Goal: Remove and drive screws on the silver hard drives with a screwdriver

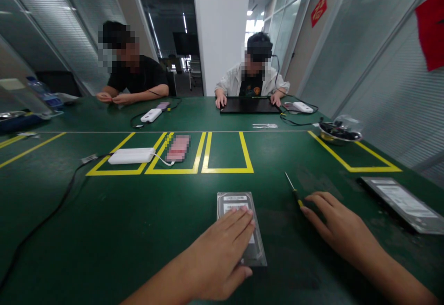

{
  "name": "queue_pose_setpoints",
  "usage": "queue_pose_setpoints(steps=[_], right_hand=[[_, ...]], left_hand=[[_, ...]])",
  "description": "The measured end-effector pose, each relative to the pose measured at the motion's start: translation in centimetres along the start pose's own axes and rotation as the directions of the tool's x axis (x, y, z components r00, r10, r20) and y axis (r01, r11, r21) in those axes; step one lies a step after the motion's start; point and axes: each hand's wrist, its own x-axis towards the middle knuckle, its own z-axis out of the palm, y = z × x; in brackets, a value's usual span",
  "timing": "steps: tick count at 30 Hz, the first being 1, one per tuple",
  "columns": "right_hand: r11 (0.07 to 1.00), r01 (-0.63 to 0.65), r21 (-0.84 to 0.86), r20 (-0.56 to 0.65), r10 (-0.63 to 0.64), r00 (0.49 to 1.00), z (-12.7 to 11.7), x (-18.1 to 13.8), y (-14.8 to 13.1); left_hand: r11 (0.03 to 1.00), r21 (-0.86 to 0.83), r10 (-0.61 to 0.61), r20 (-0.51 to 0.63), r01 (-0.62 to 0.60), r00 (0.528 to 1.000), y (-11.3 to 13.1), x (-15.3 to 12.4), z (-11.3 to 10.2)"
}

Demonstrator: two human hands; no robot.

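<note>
In the head view, the left hand (pixel 222 245) lies palm down across a hard drive (pixel 235 198) on the green table (pixel 114 231), directly in front of the person. Its fingers are extended and close together, with the thumb apart near the drive's lower edge; it presses or steadies the drive rather than gripping around it.

The right hand (pixel 333 217) is to the right of the drive, low over the table, fingers loosely curled. Its thumb and fingertips are at the handle end of a screwdriver (pixel 297 196); whether they pinch it or merely touch it cannot be told. The blade points forward, well apart from the drive.

The drive lies label side up, and its uncovered parts look whole, with no removed piece seen beside it. Work on it therefore seems little advanced, though the left hand hides much of the label face, so what is done and what is left cannot be settled. A second hard drive (pixel 405 203) lies at the far right, also label up, neither hand on it; specks nearby are too small to identify. Beyond it stands a metal bowl (pixel 335 140) with dark items inside.
</note>
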Motion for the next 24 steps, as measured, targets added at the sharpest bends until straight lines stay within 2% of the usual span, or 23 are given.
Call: queue_pose_setpoints(steps=[5,7,9,12,16,24], right_hand=[[0.984,-0.103,-0.143,0.034,0.109,0.993,-1.1,-0.3,5.7],[0.972,-0.061,-0.229,0.035,0.071,0.997,-1.5,-0.3,8.7],[0.97,-0.018,-0.243,0.053,0.032,0.998,-1.7,-0.2,11.5],[0.947,0.028,-0.319,0.056,-0.01,0.998,-1.6,-0.1,14.7],[0.936,0.039,-0.35,0.083,-0.01,0.997,-1.2,-0.3,16.6],[0.933,0.09,-0.348,0.097,-0.06,0.994,-0.9,-1.7,17.6]], left_hand=[[1.0,0.01,0.015,-0.004,-0.015,1.0,-0.1,0.7,0.3],[1.0,0.003,0.022,-0.021,-0.022,1.0,-0.1,1.0,0.4],[0.999,-0.009,0.035,-0.04,-0.035,0.999,-0.1,1.1,0.4],[0.999,-0.012,0.044,-0.059,-0.045,0.997,-0.2,1.1,0.5],[0.999,-0.002,0.041,-0.059,-0.041,0.997,-0.2,1.1,0.6],[0.999,-0.006,0.051,-0.068,-0.052,0.996,-0.5,1.0,0.7]])
